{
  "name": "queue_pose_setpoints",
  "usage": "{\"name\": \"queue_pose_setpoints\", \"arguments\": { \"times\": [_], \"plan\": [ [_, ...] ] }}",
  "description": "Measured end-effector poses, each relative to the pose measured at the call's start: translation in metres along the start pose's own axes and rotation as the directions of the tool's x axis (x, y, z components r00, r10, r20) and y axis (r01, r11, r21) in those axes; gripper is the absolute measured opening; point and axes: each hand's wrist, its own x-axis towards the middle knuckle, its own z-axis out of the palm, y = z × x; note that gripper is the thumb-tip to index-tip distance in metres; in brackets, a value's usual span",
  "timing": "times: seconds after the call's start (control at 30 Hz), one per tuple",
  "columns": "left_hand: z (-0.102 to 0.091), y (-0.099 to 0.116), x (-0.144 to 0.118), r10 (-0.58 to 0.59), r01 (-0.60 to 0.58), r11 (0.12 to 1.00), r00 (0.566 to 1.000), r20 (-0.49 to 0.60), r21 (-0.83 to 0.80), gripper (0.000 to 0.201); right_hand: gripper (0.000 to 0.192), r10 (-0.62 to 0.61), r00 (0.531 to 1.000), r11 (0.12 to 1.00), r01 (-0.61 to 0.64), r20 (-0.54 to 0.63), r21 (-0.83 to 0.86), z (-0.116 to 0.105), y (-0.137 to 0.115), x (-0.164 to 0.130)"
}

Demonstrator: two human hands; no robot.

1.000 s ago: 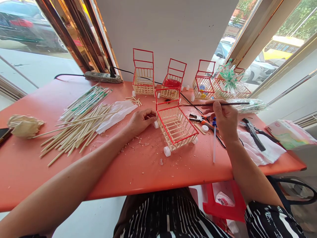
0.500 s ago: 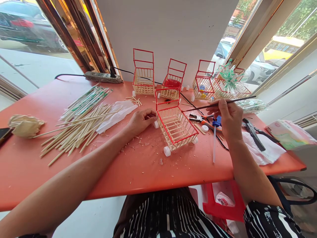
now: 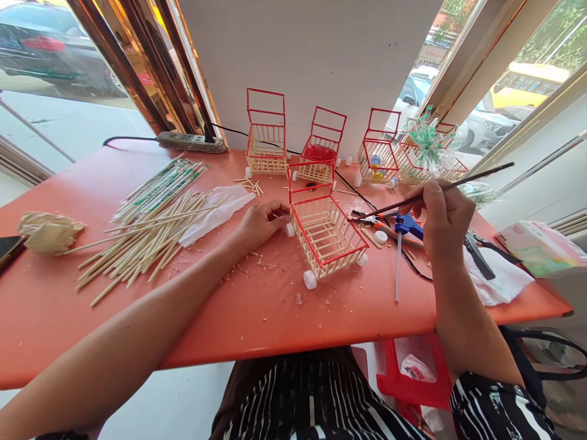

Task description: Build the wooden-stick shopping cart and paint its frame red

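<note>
While left hand (image 3: 261, 225) curls against cart (image 3: 326, 234), right hand (image 3: 443, 217) pinches dark stick (image 3: 431, 194); its swinging tip could snag cart's rails.

Orange-red table (image 3: 257, 318); pale wood cart (image 3: 326, 235) with red frame and white wheels (four behind likewise red-framed); dark thin stick (image 3: 431, 192); blue glue gun (image 3: 406, 225); black-and-white striped clothing (image 3: 316, 397); cream chopsticks (image 3: 147, 241).

Bench (image 3: 257, 318): chopstick pile (image 3: 147, 238) left; power strip (image 3: 192, 142) rear; 4 finished carts (image 3: 266, 137); tissue pack (image 3: 541, 247) right.
</note>
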Motion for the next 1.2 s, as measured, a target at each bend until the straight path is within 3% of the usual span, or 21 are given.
{"name": "queue_pose_setpoints", "arguments": {
  "times": [0.27, 0.53, 0.67, 0.87, 1.2],
  "plan": [
    [0.000, 0.000, 0.001, -0.010, 0.010, 1.000, 1.000, 0.002, -0.010, 0.029, 0.036, -0.099, 0.995, 0.995, 0.099, 0.016, -0.011, -0.001, -0.013, -0.005],
    [0.000, -0.001, 0.001, -0.008, 0.008, 1.000, 1.000, 0.006, -0.015, 0.027, 0.034, -0.254, 0.943, 0.936, 0.296, 0.218, -0.189, -0.001, -0.023, -0.015],
    [0.000, -0.002, 0.001, -0.009, 0.010, 1.000, 1.000, 0.001, -0.015, 0.028, 0.033, -0.366, 0.916, 0.895, 0.394, 0.163, -0.208, -0.004, -0.021, -0.018],
    [-0.001, -0.002, 0.001, -0.018, 0.019, 1.000, 1.000, 0.021, -0.016, 0.029, 0.034, -0.438, 0.893, 0.871, 0.451, 0.107, -0.197, -0.005, -0.019, -0.018],
    [0.000, -0.003, 0.001, -0.002, 0.002, 1.000, 1.000, 0.005, -0.011, 0.028, 0.038, -0.397, 0.917, 0.904, 0.384, -0.039, -0.187, -0.004, -0.015, -0.015]
  ]
}}
